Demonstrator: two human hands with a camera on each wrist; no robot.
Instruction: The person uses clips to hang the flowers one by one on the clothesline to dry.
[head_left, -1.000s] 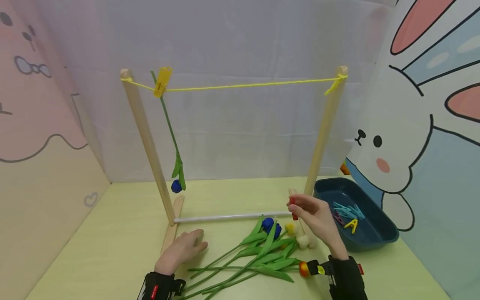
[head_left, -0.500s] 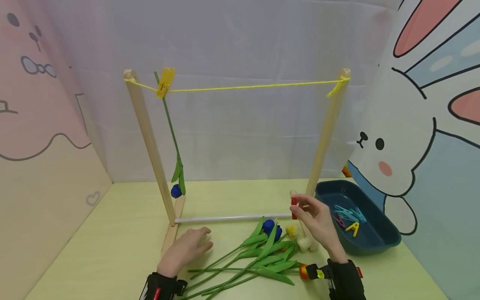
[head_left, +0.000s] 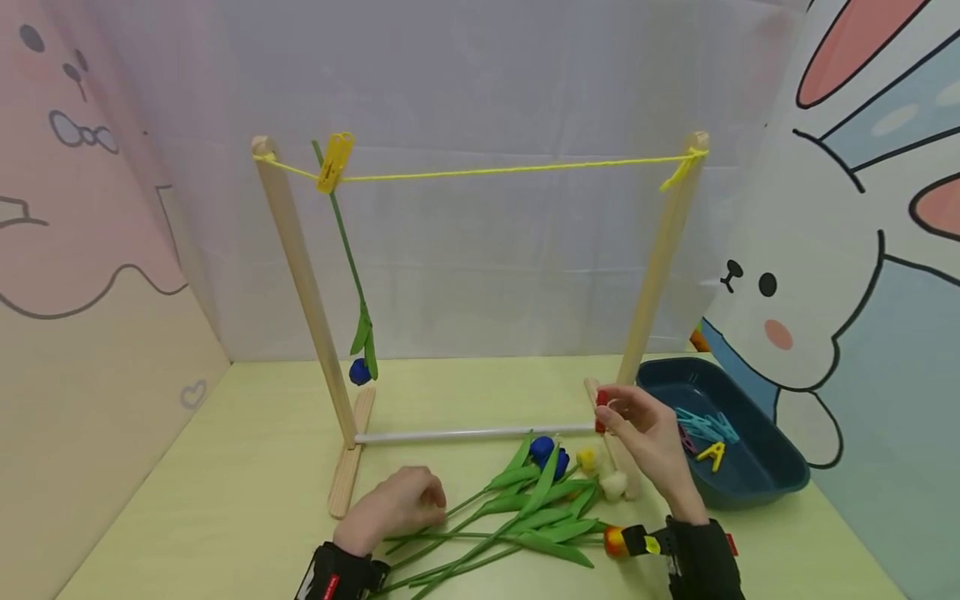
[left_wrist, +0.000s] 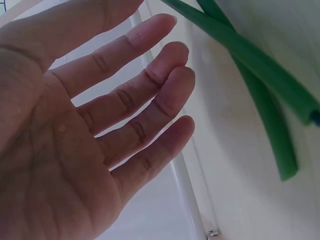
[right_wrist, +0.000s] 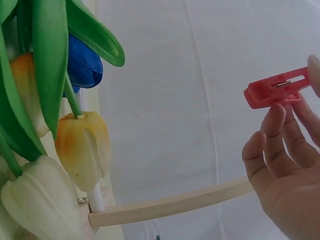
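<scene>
My right hand [head_left: 651, 442] pinches a red clothespin [right_wrist: 277, 89] between thumb and fingers, above the right foot of the wooden frame. My left hand [head_left: 397, 507] is by the stem ends of a bunch of artificial tulips [head_left: 536, 508] on the table. In the left wrist view its loosely bent fingers [left_wrist: 145, 92] hold nothing, and two green stems [left_wrist: 250, 65] lie beyond them. The bunch has blue, yellow, white and orange-red heads. One blue tulip [head_left: 360, 371] hangs head down from the yellow line [head_left: 487, 172], clipped by a yellow clothespin [head_left: 335, 162].
Two wooden posts [head_left: 307, 287] hold up the line, with a white rod [head_left: 472, 434] joining them low down. At the right stands a dark blue basin [head_left: 772, 458] with turquoise clothespins [head_left: 705, 425], a yellow one and a purple one. A white sheet hangs behind.
My left hand has moved right and toward me, over to the stem ends, its fingers bending more. The right hand keeps the red clothespin and has shifted slightly right in view.
</scene>
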